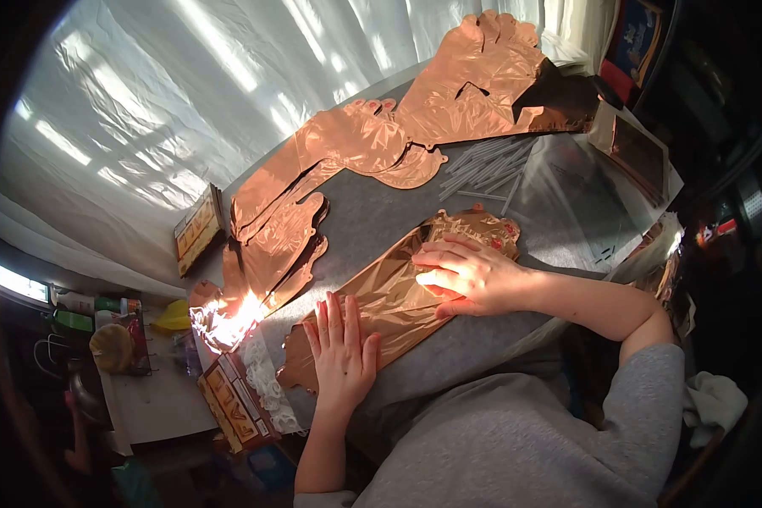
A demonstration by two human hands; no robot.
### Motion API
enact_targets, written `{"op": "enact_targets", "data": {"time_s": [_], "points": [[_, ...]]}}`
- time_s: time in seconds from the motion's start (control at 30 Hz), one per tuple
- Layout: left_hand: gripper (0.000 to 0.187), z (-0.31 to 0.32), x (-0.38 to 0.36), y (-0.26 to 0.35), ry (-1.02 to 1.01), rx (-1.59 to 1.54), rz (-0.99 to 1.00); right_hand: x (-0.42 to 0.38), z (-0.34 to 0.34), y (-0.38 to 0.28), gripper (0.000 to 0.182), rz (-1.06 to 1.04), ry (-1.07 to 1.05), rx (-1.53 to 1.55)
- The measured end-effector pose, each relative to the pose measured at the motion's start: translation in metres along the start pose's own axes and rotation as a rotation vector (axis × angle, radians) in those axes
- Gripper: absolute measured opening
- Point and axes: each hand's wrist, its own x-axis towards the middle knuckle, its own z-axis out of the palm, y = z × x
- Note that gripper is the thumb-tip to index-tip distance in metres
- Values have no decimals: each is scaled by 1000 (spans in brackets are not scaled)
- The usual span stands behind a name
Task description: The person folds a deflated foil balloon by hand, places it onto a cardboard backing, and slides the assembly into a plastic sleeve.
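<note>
A flat copper-coloured foil piece (398, 296) lies slantwise on the grey table in front of me. My left hand (344, 351) rests palm down near its lower left end, with the fingers stretched out. Toward the upper right end, my right hand (466, 275) lies on the foil with its fingers spread. Neither hand grips anything. Beyond them, more copper foil pieces (347, 140) overlap in a long row, and a large one (474, 80) sits at the back. Another foil piece (279, 241) lies to the left, beside a glaring, crumpled shiny patch (229, 320).
Thin clear sticks (487, 168) and transparent plastic sheets (580, 199) lie at the right. Printed boxes stand at the left (200, 233) and lower left (235, 402). A framed dark item (639, 157) is at the right edge. White curtain (144, 127) hangs behind the table.
</note>
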Motion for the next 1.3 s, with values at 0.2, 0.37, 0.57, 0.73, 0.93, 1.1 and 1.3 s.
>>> {"op": "enact_targets", "data": {"time_s": [0.2, 0.37, 0.57, 0.73, 0.93, 1.1, 1.3], "points": [[70, 3, -2, 0, 24, -30, -7, 26, -12, -19, 60, 68, -107, -21], [71, 6, -3, -4, 37, -69, 17, 70, 48, -40, 74, -88, -39, -74], [71, 7, -2, -6, 68, -94, 49, 77, 65, -49, 84, 19, -195, -37], [70, 2, -2, -2, 81, -79, 47, 53, 41, -30, 90, 163, -251, -116], [70, 2, -2, -2, 89, -86, 48, 14, 14, 4, 91, 265, -189, -289], [70, 2, -2, -1, 82, -74, 45, 26, 10, -9, 89, 309, -160, -278], [70, 3, -2, -3, 78, -49, 53, 58, 47, -41, 90, 123, -211, -180]]}}
